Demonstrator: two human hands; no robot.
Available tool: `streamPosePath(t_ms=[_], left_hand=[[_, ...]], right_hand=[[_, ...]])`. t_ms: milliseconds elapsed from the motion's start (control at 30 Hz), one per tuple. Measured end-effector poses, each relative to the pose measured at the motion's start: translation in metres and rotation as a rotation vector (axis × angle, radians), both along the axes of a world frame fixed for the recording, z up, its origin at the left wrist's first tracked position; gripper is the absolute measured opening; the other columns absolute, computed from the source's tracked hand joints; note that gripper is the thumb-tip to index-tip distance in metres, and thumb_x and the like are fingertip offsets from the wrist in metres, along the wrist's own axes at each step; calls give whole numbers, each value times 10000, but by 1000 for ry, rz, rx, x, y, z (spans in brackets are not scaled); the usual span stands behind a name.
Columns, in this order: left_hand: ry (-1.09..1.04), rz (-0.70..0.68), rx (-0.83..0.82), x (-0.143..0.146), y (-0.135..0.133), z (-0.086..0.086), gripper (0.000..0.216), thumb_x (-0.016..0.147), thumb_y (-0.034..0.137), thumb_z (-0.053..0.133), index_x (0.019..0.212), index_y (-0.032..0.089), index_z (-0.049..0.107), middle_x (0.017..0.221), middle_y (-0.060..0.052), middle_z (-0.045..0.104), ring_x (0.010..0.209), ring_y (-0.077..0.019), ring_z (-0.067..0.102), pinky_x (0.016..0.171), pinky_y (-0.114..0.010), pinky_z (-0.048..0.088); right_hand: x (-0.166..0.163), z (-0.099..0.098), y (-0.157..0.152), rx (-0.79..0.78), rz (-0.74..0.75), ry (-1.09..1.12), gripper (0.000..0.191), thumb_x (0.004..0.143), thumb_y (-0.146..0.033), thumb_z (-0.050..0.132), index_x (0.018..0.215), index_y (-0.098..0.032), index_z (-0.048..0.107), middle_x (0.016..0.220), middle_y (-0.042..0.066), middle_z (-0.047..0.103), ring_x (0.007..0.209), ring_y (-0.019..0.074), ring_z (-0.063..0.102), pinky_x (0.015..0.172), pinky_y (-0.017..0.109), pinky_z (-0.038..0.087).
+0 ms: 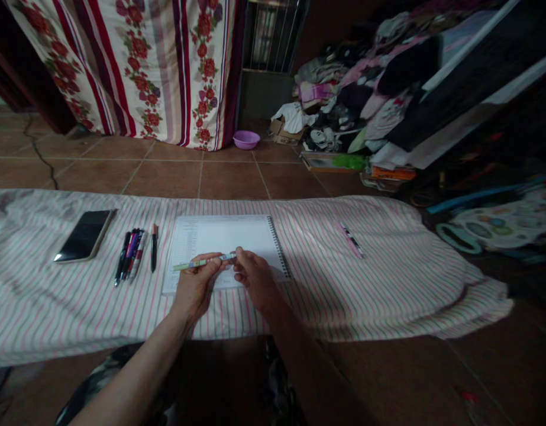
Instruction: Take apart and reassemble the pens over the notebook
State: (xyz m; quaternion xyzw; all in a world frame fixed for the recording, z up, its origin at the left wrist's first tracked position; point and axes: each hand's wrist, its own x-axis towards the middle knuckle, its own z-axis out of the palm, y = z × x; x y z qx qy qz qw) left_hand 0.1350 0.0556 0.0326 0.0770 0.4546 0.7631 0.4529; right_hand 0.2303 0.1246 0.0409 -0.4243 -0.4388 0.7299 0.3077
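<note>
A slim pale-green patterned pen [190, 265] lies crosswise between my hands, just above a white spiral notebook [231, 234]. My left hand [197, 281] is closed round the pen's middle, thumb on top. With pinched fingers, my right hand [252, 273] grips the pen's right end; the tip there is hidden by the fingers. The notebook lies flat, its spiral binding on the right, with printed lines down the left of the page. Left of it sit a single dark pen with an orange end [154, 248] and a bunch of several pens [131, 255].
A smartphone [85, 235] lies on the striped cloth [317, 296] at the left, and a pink-and-black pen [351, 240] at the right. Beyond are tiled floor [166, 171], a purple basin [246, 139], a floral curtain [166, 65] and a heap of clothes [357, 89].
</note>
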Motion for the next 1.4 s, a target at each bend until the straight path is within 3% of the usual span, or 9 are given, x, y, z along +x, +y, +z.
streamPosePath(t_ms=[167,400,533,700,833,1000,1233,1400], left_hand=[[53,-43,14,1,-1,1,261,553,193,799,767,112,673,648,-51,701,639,-126,657,694,-220,508],[62,-40,13,3,0,-1,253,551,202,798,756,117,678,642,-41,697,646,-130,656,692,-228,512],[-4,-11,6,2,1,-1,268,517,176,809,742,116,677,663,-36,700,653,-119,655,708,-217,518],[-42,7,-2,0,1,-2,254,530,149,796,751,110,675,681,-46,701,660,-127,661,695,-214,528],[-25,-5,3,0,0,-1,263,533,161,803,757,108,675,670,-45,699,653,-124,662,701,-211,527],[2,-12,1,3,0,1,290,505,186,823,742,108,674,632,-37,690,639,-131,659,701,-226,525],[-11,-6,2,2,2,0,264,514,176,812,734,116,679,640,-33,693,635,-125,659,704,-225,531],[-34,-2,8,1,2,-2,262,518,160,809,740,115,678,659,-38,699,661,-124,663,710,-207,527]], right_hand=[[2,-3,2,59,69,-32,366,649,-510,621,584,-161,533,549,-17,520,455,60,350,429,213,238],[1,-5,3,189,7,-74,237,668,-380,595,564,-171,558,451,-53,450,418,68,340,437,236,241],[0,-3,2,164,-1,17,161,619,-312,624,694,-170,621,532,-47,515,461,69,372,466,228,281],[1,3,0,60,17,32,290,621,-377,654,818,-165,630,643,-11,572,552,85,463,514,218,354],[3,3,0,41,49,-74,346,656,-496,614,640,-154,565,599,-2,555,507,73,431,457,203,306],[3,-4,3,139,28,-118,316,672,-448,593,539,-172,519,485,-34,487,430,64,335,418,217,237],[0,-2,4,204,-3,-36,172,638,-333,606,591,-175,556,534,-32,543,464,73,374,472,230,294],[3,3,2,94,36,-14,252,648,-411,632,650,-165,575,607,-11,573,516,78,426,488,218,321]])
